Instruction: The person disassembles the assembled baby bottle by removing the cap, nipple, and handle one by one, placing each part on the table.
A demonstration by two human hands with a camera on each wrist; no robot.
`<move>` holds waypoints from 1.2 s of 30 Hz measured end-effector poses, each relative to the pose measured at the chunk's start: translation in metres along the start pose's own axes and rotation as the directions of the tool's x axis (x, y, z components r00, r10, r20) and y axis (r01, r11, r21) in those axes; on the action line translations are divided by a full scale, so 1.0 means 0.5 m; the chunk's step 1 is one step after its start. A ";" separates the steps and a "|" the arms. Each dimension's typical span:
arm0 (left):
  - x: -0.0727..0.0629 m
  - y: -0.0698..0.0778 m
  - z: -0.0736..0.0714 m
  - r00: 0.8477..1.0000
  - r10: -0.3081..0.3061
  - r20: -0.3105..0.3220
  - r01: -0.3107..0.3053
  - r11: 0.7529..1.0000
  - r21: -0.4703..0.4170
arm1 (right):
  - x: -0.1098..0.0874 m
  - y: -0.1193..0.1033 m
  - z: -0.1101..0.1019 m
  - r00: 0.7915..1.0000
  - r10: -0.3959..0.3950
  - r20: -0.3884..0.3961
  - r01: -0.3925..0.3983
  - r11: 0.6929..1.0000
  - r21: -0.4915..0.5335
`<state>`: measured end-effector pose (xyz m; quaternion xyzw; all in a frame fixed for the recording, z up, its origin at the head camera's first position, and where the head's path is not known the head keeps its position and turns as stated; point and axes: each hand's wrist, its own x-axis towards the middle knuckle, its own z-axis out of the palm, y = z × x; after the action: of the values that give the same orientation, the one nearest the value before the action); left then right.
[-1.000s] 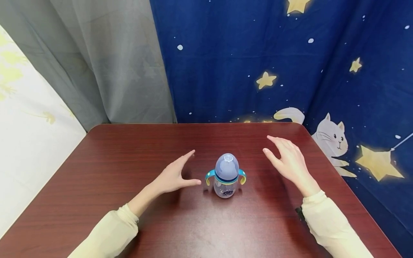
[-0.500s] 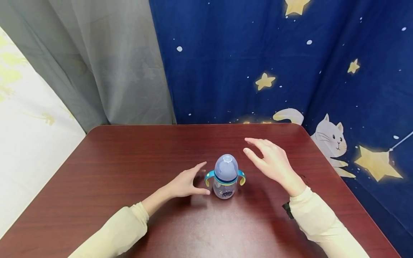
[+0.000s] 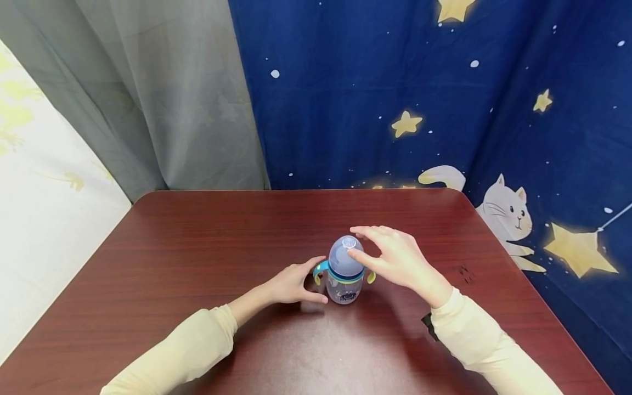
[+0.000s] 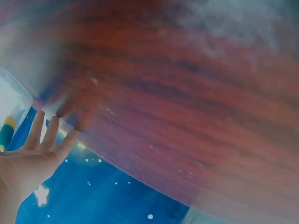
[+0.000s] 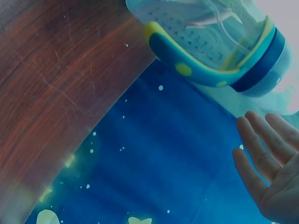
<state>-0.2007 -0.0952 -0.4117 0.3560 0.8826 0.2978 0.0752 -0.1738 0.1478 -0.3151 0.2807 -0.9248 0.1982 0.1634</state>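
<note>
A baby bottle (image 3: 344,289) stands upright on the table, its clear body printed with a dark crab. It has a lavender domed cap (image 3: 339,263) and two teal-and-yellow handles. My left hand (image 3: 291,282) is at the left handle (image 3: 318,267), thumb and fingers spread with no grip visible. Beside and above the cap is my right hand (image 3: 401,259), its thumb crossing in front of the cap; contact cannot be told. In the right wrist view, the fingers (image 5: 254,137) look straight and apart from the bottle (image 5: 187,28). A thin tube shows inside it.
The dark red wooden table (image 3: 207,236) has a rounded far edge. Behind it hang a grey curtain (image 3: 197,109) and a blue curtain (image 3: 345,109) with stars and a cat. A white patterned cloth (image 3: 44,219) is at the left.
Both hands have moved inward toward the bottle, the left from its left side and the right from its right, over the cap. The bottle has stayed in place.
</note>
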 end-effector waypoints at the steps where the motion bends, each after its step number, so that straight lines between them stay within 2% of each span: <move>1: 0.001 0.000 0.002 1.000 0.010 0.002 -0.010 1.000 -0.004 | 0.000 -0.001 0.003 1.000 -0.007 0.006 0.007 1.000 -0.002; 6: 0.005 0.003 0.010 0.999 0.048 0.005 -0.048 0.998 -0.029 | -0.002 -0.004 0.016 0.999 -0.028 0.018 0.028 1.000 -0.007; 12: 0.008 0.004 0.011 0.998 0.063 -0.014 -0.064 0.997 -0.037 | 0.002 -0.009 0.023 0.999 -0.035 0.039 0.034 0.999 0.015; 22: 0.013 0.005 0.013 0.999 0.046 -0.011 -0.046 0.998 -0.053 | 0.012 -0.017 0.025 0.992 -0.023 0.122 0.019 0.999 0.036; 29: 0.013 0.010 0.012 0.998 0.065 -0.012 -0.066 0.994 -0.091 | 0.007 -0.006 0.025 0.995 -0.027 0.092 0.021 0.998 0.065; 36: 0.014 0.013 0.009 0.998 0.056 -0.019 -0.058 0.990 -0.127 | -0.002 0.006 0.022 0.998 -0.008 0.058 -0.001 0.986 0.164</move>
<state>-0.2005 -0.0845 -0.4109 0.3733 0.8517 0.3583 0.0825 -0.1768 0.1456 -0.3259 0.3006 -0.9092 0.2650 0.1128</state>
